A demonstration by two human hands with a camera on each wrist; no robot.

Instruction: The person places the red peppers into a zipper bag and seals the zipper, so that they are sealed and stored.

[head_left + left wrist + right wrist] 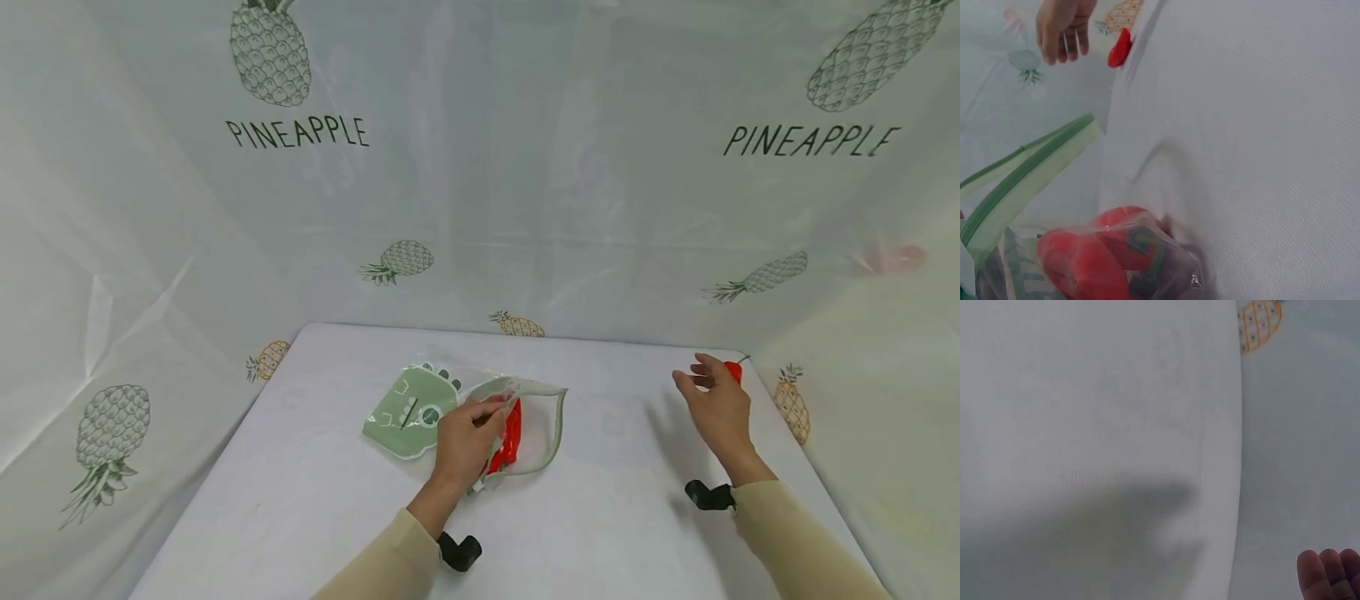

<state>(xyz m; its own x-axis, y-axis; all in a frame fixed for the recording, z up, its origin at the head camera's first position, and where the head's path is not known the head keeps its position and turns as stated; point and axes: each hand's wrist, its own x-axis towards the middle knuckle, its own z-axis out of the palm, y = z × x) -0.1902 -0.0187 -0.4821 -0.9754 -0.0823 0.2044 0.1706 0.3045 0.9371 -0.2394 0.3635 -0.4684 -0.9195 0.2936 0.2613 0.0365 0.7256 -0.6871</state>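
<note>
A clear plastic zip bag (411, 414) with a green cartoon face printed on it lies on the white table. Its green-edged mouth (1029, 169) gapes toward the right. My left hand (467, 437) pinches the bag's rim between thumb and fingers. Inside the mouth lie red peppers (510, 435), seen large through the plastic in the left wrist view. Over the table's far right corner, my right hand (718, 408) is raised with loosely bent fingers and nothing in them. Just behind it sits another red pepper (735, 370), partly hidden by the hand in the head view.
The white table (300, 500) ends at a back edge and a right edge. Whitish sheeting (480, 167) printed with pineapples hangs behind and on both sides. Black wrist devices (459, 552) are worn below both hands.
</note>
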